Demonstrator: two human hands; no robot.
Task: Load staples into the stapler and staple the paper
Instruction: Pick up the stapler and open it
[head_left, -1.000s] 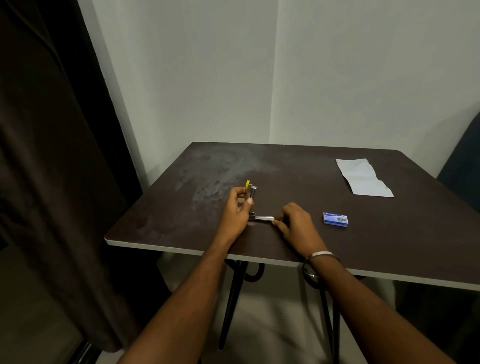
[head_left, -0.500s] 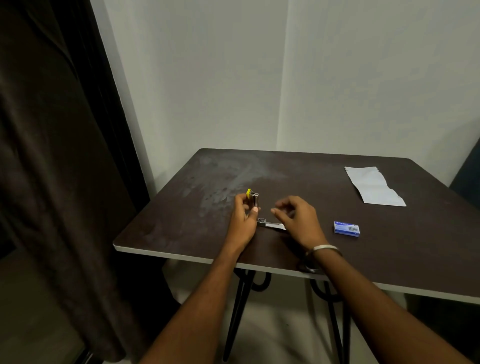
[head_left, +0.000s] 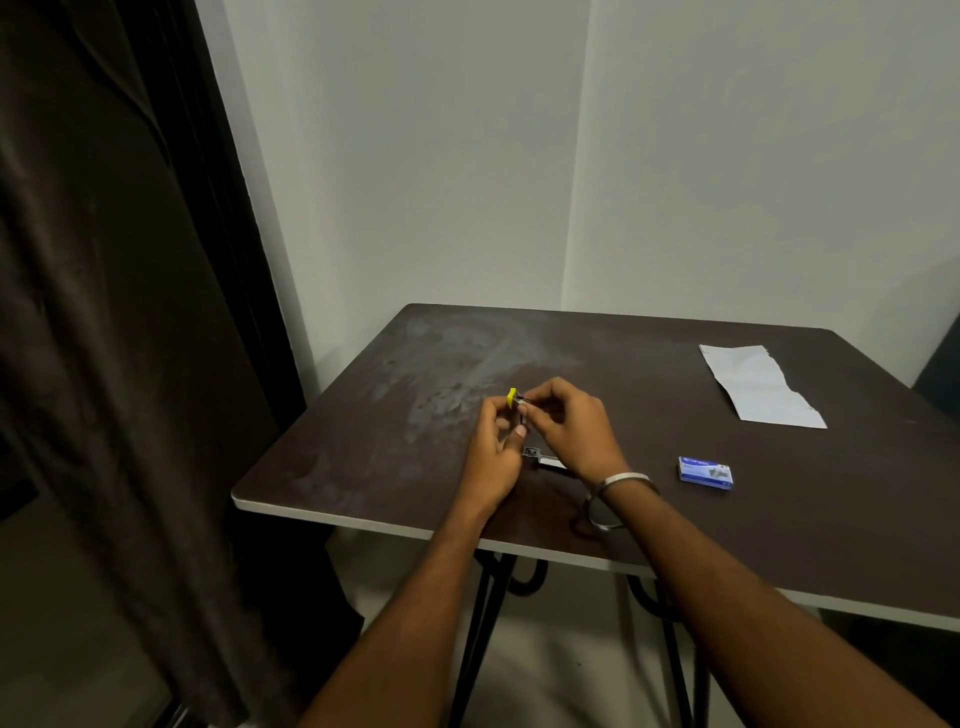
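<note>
A small stapler with a yellow top stands swung open: its upper arm points up, its metal base lies on the dark table. My left hand holds the raised arm. My right hand pinches at the yellow tip with thumb and forefinger; whether it holds staples is too small to tell. A blue staple box lies to the right of my hands. A creased white paper lies at the table's far right.
The table stands in a corner of white walls. A dark curtain hangs at the left. The near table edge is light-coloured, with black metal legs below. A metal bangle sits on my right wrist.
My right hand has lifted off the stapler's base and come up to the top of the raised arm. My left hand keeps its hold. The camera has shifted left.
</note>
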